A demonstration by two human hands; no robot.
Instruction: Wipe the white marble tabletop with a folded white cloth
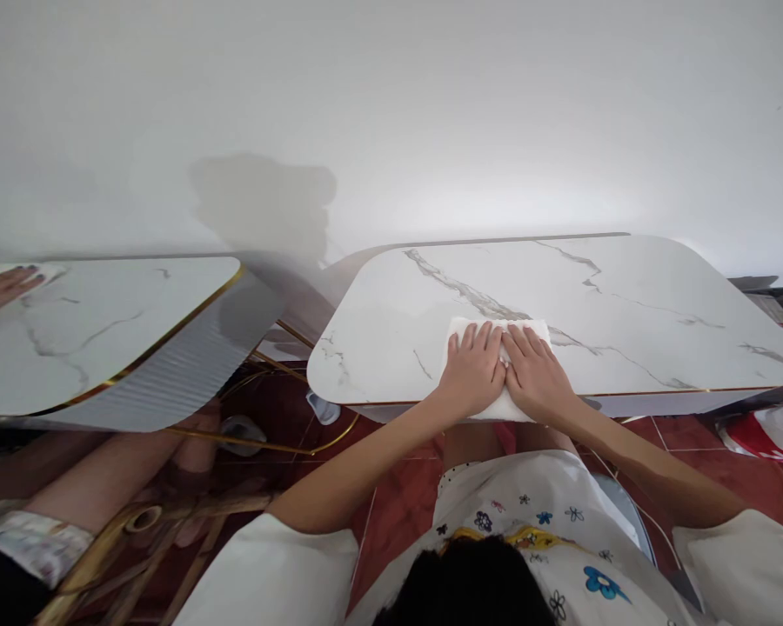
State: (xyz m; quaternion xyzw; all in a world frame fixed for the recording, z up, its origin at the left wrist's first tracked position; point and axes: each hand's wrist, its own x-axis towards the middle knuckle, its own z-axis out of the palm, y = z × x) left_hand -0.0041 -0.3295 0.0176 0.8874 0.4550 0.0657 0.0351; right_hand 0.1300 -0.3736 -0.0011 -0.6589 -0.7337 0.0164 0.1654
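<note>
My left hand (473,369) and my right hand (536,369) lie side by side, palms down, on a folded white cloth (505,407). The fingers of both hands stretch forward over it, and the two thumbs nearly meet in the middle. Beneath the cloth is a white marble-patterned table (378,322) with grey veins, rounded corners and a thin gold edge. The cloth rests near the middle of its front side and hangs slightly over the edge. Both palms hide much of the cloth.
At left stands a similar marble-patterned table (137,322) with a ribbed side, where another person's hand (6,287) rests on white material. A white wall (391,113) rises behind both tables. Below are a bamboo chair (143,522), gold metal legs (287,448) and a red tiled floor (398,504).
</note>
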